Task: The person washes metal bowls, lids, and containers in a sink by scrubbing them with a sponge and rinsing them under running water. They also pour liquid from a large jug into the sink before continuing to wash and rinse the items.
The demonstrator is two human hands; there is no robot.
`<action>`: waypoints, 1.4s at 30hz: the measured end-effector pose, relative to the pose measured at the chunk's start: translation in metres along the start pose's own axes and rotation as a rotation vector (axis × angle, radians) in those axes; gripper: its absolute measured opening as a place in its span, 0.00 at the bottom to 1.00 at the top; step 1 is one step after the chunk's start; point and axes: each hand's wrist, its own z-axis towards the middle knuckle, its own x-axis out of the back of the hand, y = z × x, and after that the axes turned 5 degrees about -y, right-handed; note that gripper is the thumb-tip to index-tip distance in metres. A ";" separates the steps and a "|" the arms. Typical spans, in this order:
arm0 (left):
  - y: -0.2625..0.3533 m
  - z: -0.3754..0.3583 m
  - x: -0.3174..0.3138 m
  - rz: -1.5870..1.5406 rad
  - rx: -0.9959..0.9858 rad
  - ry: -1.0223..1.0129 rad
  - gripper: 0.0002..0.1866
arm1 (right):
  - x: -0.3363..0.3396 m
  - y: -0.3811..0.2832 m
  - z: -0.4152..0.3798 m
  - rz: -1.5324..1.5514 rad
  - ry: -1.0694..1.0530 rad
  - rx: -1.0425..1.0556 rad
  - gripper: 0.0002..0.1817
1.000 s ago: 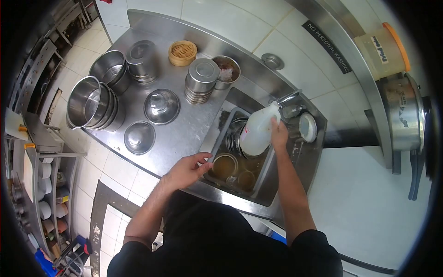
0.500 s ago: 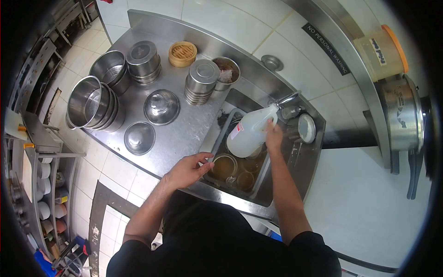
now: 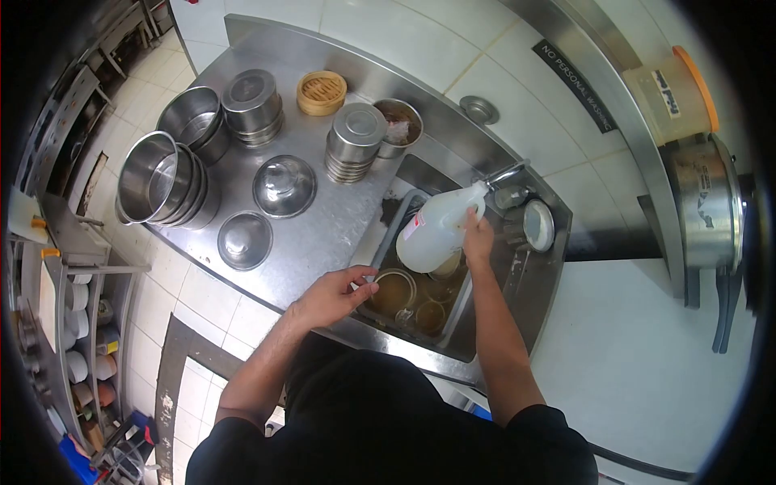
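Note:
My right hand (image 3: 478,238) is wrapped round the handle of a translucent white plastic jug (image 3: 436,230) with a red-and-white label. Tilted over the sink (image 3: 469,343), the jug has its neck up by the tap (image 3: 505,171). Whether water runs into it I cannot make out. My left hand (image 3: 335,296) hovers at the sink's front left edge, thumb and fingers apart, with nothing visible in it. Below the jug, a grey tub (image 3: 454,319) in the sink holds brownish water with several round containers (image 3: 394,293) in it.
On the steel counter (image 3: 323,234) left of the sink stand stacked steel pots (image 3: 153,182), lidded canisters (image 3: 356,133), two domed lids (image 3: 284,186) and a bamboo steamer (image 3: 321,92). A white-lidded jar (image 3: 537,225) sits behind the sink. A pressure cooker (image 3: 702,202) rests on the right shelf.
Almost nothing differs. The jug has shifted very slightly up and left in my right hand, and my left hand keeps nearly the same place.

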 end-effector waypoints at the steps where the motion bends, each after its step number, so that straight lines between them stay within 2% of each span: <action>1: 0.001 0.000 0.000 0.007 -0.008 0.006 0.25 | 0.003 0.002 -0.001 -0.019 -0.016 -0.030 0.27; 4: 0.009 0.000 0.004 0.021 -0.012 0.006 0.26 | 0.029 0.015 -0.014 -0.228 -0.060 0.013 0.27; 6: 0.008 0.001 0.008 0.009 -0.006 0.017 0.25 | 0.053 0.025 -0.029 0.087 0.104 -0.052 0.29; 8: -0.002 0.002 0.010 -0.018 0.011 0.031 0.24 | 0.077 0.043 -0.035 0.014 0.161 -0.035 0.31; 10: -0.012 0.006 0.013 -0.040 0.030 0.012 0.24 | 0.103 0.066 -0.036 -0.440 0.118 0.053 0.33; 11: -0.014 0.009 0.013 -0.053 0.036 0.001 0.24 | 0.114 0.074 -0.033 -0.641 0.024 -0.024 0.35; 14: -0.010 0.015 0.015 -0.010 0.028 0.005 0.24 | 0.167 0.084 -0.003 -0.962 -0.217 -0.074 0.36; 16: -0.011 0.020 0.015 -0.007 0.016 0.001 0.24 | 0.191 0.027 0.003 -1.053 -0.287 -0.124 0.35; 19: -0.005 0.025 0.016 -0.020 0.025 -0.024 0.24 | 0.217 0.013 0.041 -1.218 -0.382 -0.303 0.30; 21: -0.003 0.025 0.015 -0.041 0.036 -0.024 0.25 | 0.224 0.002 0.066 -1.370 -0.493 -0.369 0.29; 24: -0.008 0.023 0.011 -0.063 0.050 0.000 0.25 | 0.231 0.010 0.103 -1.562 -0.514 -0.359 0.31; 28: -0.023 0.016 0.010 -0.077 0.080 0.048 0.23 | 0.227 0.008 0.131 -1.752 -0.647 -0.284 0.28; 32: -0.034 0.010 0.014 -0.095 0.106 0.059 0.26 | 0.216 0.007 0.158 -1.867 -0.647 -0.319 0.24; 37: -0.034 0.005 0.020 -0.119 0.107 0.106 0.23 | 0.212 -0.005 0.177 -1.979 -0.605 -0.456 0.22; 42: -0.038 0.007 0.022 -0.140 0.098 0.110 0.22 | 0.205 -0.010 0.178 -2.042 -0.567 -0.433 0.17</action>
